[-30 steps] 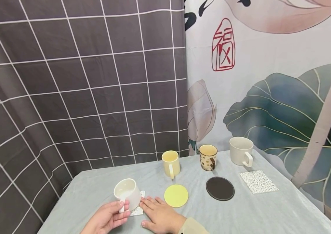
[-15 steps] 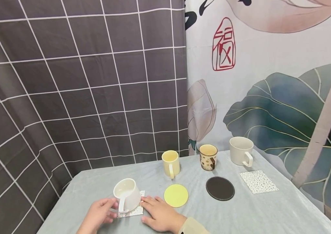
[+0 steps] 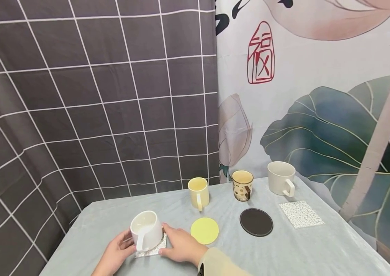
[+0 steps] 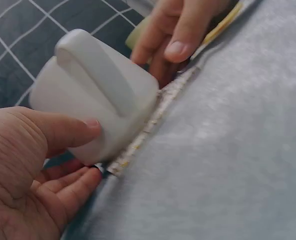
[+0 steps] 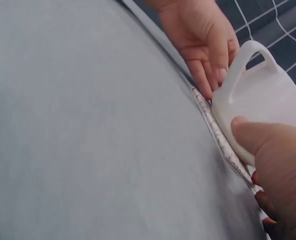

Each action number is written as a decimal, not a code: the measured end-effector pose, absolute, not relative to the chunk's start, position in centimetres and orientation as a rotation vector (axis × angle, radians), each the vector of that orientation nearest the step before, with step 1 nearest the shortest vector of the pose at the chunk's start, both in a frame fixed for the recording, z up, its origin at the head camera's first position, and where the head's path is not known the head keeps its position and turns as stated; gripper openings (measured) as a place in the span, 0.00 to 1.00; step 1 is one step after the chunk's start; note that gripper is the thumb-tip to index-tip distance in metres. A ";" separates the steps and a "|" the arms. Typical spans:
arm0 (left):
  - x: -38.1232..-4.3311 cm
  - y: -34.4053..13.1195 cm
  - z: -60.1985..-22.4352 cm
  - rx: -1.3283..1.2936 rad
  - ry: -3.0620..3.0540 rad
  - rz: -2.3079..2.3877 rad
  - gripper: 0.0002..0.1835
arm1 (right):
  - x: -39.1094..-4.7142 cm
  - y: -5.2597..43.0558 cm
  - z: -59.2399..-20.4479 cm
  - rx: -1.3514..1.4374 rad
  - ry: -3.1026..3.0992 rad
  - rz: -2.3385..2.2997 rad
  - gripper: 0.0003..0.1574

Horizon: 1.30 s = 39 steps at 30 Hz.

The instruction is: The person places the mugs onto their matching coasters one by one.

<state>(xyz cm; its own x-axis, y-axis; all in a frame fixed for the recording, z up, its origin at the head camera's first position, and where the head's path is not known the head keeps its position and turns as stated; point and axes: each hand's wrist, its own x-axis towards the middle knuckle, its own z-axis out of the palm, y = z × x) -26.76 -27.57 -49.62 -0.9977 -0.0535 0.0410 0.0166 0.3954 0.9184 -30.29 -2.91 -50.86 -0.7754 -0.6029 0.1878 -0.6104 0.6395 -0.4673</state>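
Note:
A white mug point(image 3: 151, 232) stands on a square speckled coaster point(image 3: 153, 252) at the table's near left, its handle facing me. On its left side is my left hand point(image 3: 116, 250), thumb and bent fingers round the lower wall. From the right, my right hand point(image 3: 184, 246) holds the mug, its thumb near the base and its other fingers behind. In the left wrist view the left thumb presses the mug wall point(image 4: 53, 100) and the fingertips lie low by the coaster corner point(image 4: 119, 166). The right wrist view has the right thumb against the mug point(image 5: 272, 95).
Behind stand a yellow mug point(image 3: 199, 193), a spotted mug with a brown handle point(image 3: 241, 188) and a large pale mug point(image 3: 279, 180). In front of them lie a round yellow coaster point(image 3: 204, 230), a round black coaster point(image 3: 256, 222) and a square speckled white coaster point(image 3: 301, 214).
My left hand let go of the handle, drew back, then came to the mug's left side. The right hand rose from lying flat by the coaster and took the mug's right side.

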 end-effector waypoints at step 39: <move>-26.7 -26.8 -50.9 0.085 -2.578 -1.658 0.39 | -29.8 -3.5 -51.6 0.882 -2.717 0.749 0.54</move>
<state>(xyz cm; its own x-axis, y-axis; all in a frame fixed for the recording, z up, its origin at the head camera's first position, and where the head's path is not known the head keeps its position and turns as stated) -26.73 -26.77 -50.92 -0.9956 -0.0870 0.0335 -0.0056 0.4145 0.9100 -29.75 -3.54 -51.57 -0.8056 -0.4969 0.3227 -0.5921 0.6958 -0.4066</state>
